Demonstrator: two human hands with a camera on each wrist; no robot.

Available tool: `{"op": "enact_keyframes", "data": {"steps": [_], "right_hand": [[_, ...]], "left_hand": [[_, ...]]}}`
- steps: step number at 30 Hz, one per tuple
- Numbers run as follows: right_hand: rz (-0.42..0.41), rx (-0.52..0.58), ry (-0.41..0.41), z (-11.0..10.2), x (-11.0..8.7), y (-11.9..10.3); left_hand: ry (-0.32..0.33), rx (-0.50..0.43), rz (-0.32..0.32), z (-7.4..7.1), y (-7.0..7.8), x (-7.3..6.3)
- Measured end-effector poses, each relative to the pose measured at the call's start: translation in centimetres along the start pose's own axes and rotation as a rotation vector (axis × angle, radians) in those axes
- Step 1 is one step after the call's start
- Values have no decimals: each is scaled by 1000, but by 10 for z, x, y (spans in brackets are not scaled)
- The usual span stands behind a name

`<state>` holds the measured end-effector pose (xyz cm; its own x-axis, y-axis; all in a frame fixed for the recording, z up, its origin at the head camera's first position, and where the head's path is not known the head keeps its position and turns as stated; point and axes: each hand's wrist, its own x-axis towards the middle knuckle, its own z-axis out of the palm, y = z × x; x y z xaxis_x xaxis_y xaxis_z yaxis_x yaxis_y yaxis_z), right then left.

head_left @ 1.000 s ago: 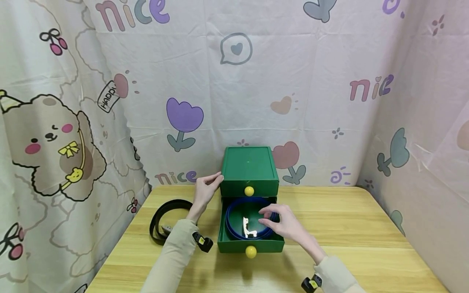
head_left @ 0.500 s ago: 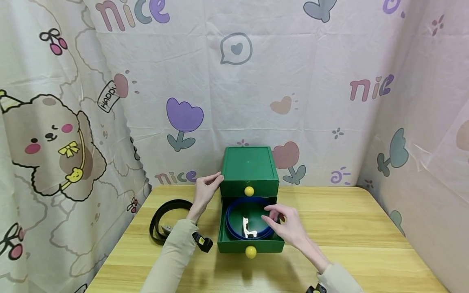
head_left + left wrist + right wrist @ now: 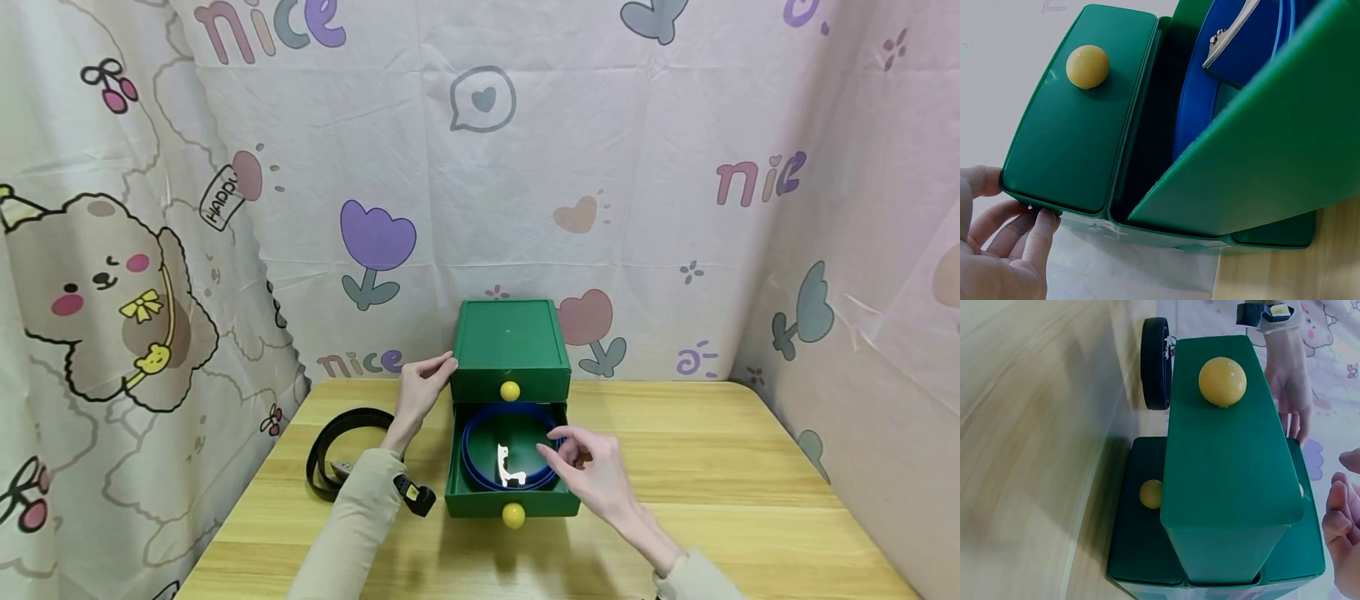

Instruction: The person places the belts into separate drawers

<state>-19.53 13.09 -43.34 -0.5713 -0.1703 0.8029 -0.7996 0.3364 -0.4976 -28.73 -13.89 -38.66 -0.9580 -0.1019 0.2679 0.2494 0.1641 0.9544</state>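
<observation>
A green drawer cabinet stands on the table with its middle drawer pulled out. Coiled inside that drawer is a blue belt, its shiny buckle facing up. My left hand touches the cabinet's upper left edge; in the left wrist view its fingers press at the corner beside the top drawer. Over the drawer's right side hovers my right hand, thumb and forefinger apart and nothing between them. In the right wrist view, part of the right hand shows beside the cabinet.
Left of the cabinet, a coiled black belt with a silver buckle lies on the wooden table, partly behind the left forearm. Yellow round knobs stick out from the drawer fronts. A printed cloth hangs behind.
My right hand has drawn back to the right from above the blue belt towards the drawer's right wall. The left hand, cabinet and belts stay where they were.
</observation>
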Motion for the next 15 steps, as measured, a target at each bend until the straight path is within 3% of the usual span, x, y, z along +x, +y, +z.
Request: {"op": "enact_keyframes", "data": {"steps": [5,15], "right_hand": [[11,27,-14,-2,-4,-8],[-89,76,-39,5,-16,-16]], "left_hand": [[-6,-2,3,0,1,-1],[-7,3,18,-1,1,-1]]}}
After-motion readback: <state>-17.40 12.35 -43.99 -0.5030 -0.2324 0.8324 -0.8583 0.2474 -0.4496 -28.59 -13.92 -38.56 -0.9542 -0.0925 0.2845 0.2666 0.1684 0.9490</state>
